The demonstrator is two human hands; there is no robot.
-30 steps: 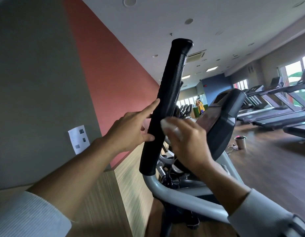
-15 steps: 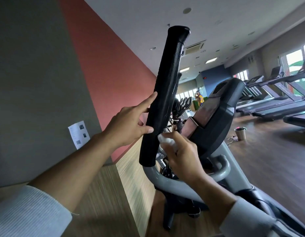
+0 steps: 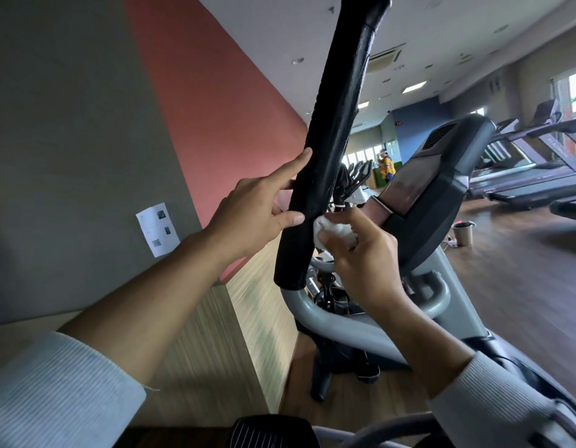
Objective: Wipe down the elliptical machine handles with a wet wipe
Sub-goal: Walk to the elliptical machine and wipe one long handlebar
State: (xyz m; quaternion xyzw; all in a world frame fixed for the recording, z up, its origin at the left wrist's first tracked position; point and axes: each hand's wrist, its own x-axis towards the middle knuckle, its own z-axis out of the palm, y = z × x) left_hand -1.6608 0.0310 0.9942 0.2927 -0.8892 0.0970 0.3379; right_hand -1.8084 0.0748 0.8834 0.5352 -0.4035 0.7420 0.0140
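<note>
Bracing the black handle (image 3: 336, 130) from the left, the left hand (image 3: 257, 215) is keeping thumb and index finger pressed on the grip with the other fingers loose, so it's steadying more than clamping. Just right of it the right hand (image 3: 364, 253) is pinching a balled-up white wet wipe (image 3: 332, 232) and pushing it against the right side of the handle's lower half, a bit above where the padding ends and the grey tube (image 3: 345, 328) is curving away. If I were doing this stroke, I'd be unfolding the wipe flatter, wrapping it around the grip, and sliding along the length while the left hand is stopping the arm from swinging. That grip is looking like long, slightly glossy foam or rubber with a faint grain, rounded at the top cap, so dirt is probably sitting in the texture. Further right, the console (image 3: 441, 189) is chunky dark plastic with a vent.
</note>
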